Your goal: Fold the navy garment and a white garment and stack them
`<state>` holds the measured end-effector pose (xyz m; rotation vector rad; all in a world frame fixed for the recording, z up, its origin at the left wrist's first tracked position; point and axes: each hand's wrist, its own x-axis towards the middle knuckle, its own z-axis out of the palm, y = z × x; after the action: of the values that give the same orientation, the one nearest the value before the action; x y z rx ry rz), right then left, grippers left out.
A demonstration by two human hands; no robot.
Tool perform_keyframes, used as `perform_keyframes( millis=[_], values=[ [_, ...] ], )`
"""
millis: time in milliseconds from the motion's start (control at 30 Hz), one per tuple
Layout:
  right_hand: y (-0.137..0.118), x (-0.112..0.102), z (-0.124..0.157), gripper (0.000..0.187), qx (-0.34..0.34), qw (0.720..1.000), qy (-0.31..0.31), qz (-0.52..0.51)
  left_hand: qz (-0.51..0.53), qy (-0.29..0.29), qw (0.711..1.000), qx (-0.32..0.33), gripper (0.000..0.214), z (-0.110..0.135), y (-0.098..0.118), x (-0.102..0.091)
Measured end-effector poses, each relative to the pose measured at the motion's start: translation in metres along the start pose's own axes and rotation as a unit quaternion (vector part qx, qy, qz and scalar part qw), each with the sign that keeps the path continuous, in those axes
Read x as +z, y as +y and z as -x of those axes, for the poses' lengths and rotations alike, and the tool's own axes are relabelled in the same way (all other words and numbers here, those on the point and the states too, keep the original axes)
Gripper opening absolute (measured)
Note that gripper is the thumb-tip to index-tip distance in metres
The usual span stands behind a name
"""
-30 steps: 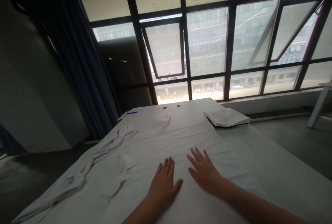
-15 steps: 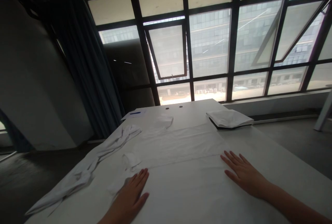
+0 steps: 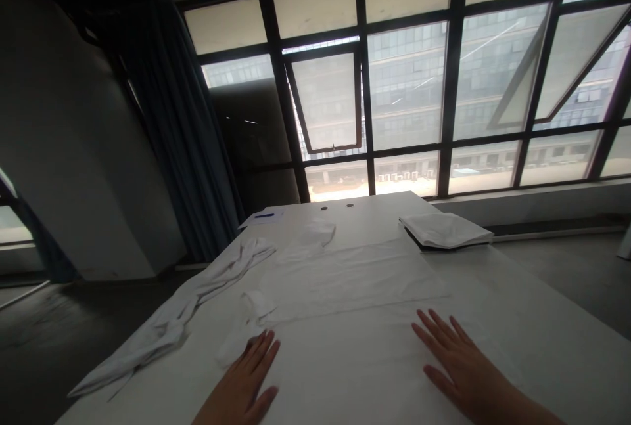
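Observation:
A white garment (image 3: pixel 345 293) lies spread flat across the white table (image 3: pixel 542 320). My left hand (image 3: pixel 246 382) rests palm down on its near left part, fingers stretched out and together, holding nothing. My right hand (image 3: pixel 456 362) lies flat on the near right part, fingers spread, also holding nothing. One sleeve (image 3: pixel 246 320) of the garment sticks out just beyond my left fingertips.
A crumpled white cloth (image 3: pixel 182 316) trails along the table's left edge. A folded white pile on a dark board (image 3: pixel 446 231) sits at the far right. Paper with a blue pen (image 3: pixel 263 217) lies at the far left corner. Big windows and a dark curtain stand behind.
Both hands started close together at the middle of the garment and slid apart to its left and right sides. Since half a second ago they drew slightly nearer to me; the view tilted up.

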<state>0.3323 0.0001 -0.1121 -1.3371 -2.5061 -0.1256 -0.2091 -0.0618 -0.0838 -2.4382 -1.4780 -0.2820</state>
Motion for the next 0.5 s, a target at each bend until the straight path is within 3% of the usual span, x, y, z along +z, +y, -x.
perform_keyframes(
  millis=[133,267,400,500],
  values=[
    [-0.001,-0.002,0.006,0.064,0.009,0.998,-0.039,-0.043,0.033,-0.020,0.999,-0.013,0.067,-0.003,0.001,-0.010],
    [0.014,-0.009,0.014,0.063,0.029,0.995,-0.072,-0.070,0.121,-0.072,0.989,-0.051,0.038,-0.021,0.000,-0.044],
    [0.030,-0.017,0.024,0.064,0.063,0.989,-0.113,-0.078,0.128,-0.053,0.972,-0.188,0.037,-0.048,-0.020,-0.066],
    [0.046,-0.027,0.027,0.067,0.079,0.983,-0.142,-0.088,0.094,-0.034,0.949,-0.299,0.042,-0.062,-0.048,-0.053]
  ],
)
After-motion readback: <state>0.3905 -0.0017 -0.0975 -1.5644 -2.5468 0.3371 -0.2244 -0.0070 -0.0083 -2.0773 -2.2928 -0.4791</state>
